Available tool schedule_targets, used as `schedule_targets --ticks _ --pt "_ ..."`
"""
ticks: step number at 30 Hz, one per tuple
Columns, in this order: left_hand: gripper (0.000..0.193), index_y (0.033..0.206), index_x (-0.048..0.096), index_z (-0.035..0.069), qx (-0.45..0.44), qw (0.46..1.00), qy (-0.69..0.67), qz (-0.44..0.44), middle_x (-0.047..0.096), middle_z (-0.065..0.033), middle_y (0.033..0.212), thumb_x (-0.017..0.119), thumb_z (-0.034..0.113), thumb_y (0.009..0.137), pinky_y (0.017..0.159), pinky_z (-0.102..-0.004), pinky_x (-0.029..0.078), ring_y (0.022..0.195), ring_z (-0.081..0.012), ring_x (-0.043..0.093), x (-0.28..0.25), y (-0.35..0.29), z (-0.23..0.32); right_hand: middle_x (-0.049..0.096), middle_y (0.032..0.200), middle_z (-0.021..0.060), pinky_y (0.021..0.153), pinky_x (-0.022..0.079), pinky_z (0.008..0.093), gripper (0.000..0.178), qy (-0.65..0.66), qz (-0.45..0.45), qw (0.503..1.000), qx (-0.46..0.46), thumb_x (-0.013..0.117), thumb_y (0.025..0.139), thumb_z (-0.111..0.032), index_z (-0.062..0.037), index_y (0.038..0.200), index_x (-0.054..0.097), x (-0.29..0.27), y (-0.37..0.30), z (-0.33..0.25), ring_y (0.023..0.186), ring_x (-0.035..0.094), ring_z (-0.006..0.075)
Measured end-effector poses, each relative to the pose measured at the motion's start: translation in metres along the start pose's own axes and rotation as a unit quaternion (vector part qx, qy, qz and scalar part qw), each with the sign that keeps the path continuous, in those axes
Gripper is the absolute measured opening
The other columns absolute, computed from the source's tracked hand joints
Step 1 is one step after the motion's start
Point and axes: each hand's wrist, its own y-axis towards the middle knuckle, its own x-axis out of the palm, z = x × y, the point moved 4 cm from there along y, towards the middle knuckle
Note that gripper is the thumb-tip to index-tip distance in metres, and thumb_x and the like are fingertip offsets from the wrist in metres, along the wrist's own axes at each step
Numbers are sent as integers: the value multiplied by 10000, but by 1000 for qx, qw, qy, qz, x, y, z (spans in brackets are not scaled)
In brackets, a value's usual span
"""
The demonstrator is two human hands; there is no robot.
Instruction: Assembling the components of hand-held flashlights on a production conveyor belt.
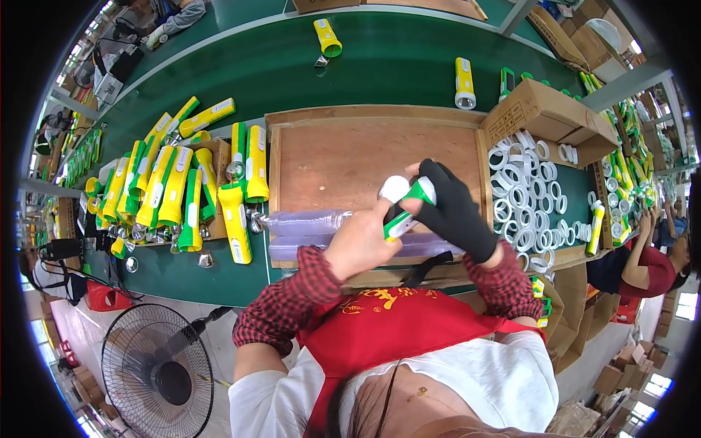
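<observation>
Both hands meet over the wooden work board, around a green and white flashlight (pixel 399 227) that lies tilted between them. My left hand (pixel 365 237), bare, has its fingers closed round the lower body. My right hand (pixel 461 213), in a black fingerless glove, is closed round the wider green head end with its white rim. A round white piece (pixel 394 187) shows just left of that head, by my left fingertips; which hand bears it I cannot tell. Clear purplish plastic tubes (pixel 307 223) lie under my forearms on the board (pixel 372 114).
Yellow and green flashlight bodies (pixel 153 186) heap at the left, with small shiny reflectors around them. White rings (pixel 518 196) fill a tray at the right beside a cardboard box (pixel 544 117). Two flashlights stand on the far green belt (pixel 394 51). A fan (pixel 157 372) is at lower left.
</observation>
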Motion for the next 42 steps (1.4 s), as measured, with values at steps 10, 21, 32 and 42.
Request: schedule_targets --ticks 10,21,32,42 --pt "424 1099 544 -42 -121 990 31 -62 643 -308 893 661 147 739 760 -458 519 871 -439 642 -8 37 -23 580 803 92 694 460 315 307 99 40 994 9 357 1028 -260 -41 993 569 17 34 49 729 584 196" --pt "607 1313 482 107 -41 885 416 207 429 -99 1390 726 278 784 962 -471 464 1246 -382 451 -128 217 -106 560 954 156 745 455 392 300 -109 216 969 -51 722 809 -174 -57 1030 557 -59 171 123 873 551 345" --pt "436 1271 516 213 137 819 555 -52 328 19 1525 581 67 865 1070 -468 394 1422 -263 293 -167 371 -188 555 1010 155 777 458 452 336 -341 184 921 -24 745 777 -184 -47 1023 560 -51 169 200 924 558 376" --pt "537 1108 501 42 290 930 186 128 548 -145 953 739 249 673 767 -423 504 885 -358 591 -121 245 -59 624 997 63 742 490 276 308 269 160 939 140 519 994 -305 -28 1124 557 1 160 146 877 631 157"
